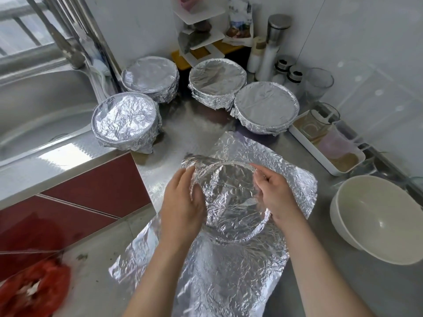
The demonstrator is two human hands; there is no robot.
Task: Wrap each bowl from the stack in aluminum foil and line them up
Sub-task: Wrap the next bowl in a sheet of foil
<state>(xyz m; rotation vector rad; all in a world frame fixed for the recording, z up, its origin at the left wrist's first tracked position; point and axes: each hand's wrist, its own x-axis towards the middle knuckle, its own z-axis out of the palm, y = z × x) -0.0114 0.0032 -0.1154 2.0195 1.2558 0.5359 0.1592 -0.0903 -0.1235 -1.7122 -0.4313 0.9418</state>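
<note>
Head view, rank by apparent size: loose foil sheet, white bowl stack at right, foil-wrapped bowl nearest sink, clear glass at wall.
1. Crumpled aluminium foil sheet
2. White round ceramic bowl stack; nearer the camera, so its lead over the next is unsure
3. Foil-wrapped round bowl nearest the sink
4. Clear glass tumbler

Body parts in view: left hand (183, 202), left forearm (158, 268), right hand (278, 195), right forearm (320, 271).

Hands: both are bare. The back of each hand faces the camera. Knuckle ridges and faint tendon lines show on the back of the right hand. Nails are too blurred to describe.

Forearms: both are bare along their full visible length, from wrist to the lower frame edge. The surface is smooth and even. Each forearm looks broader toward the lower edge, where the wide-angle lens stretches it.

Clothing: whatever is worn above the forearms lies outside the frame and cannot be described.
</note>
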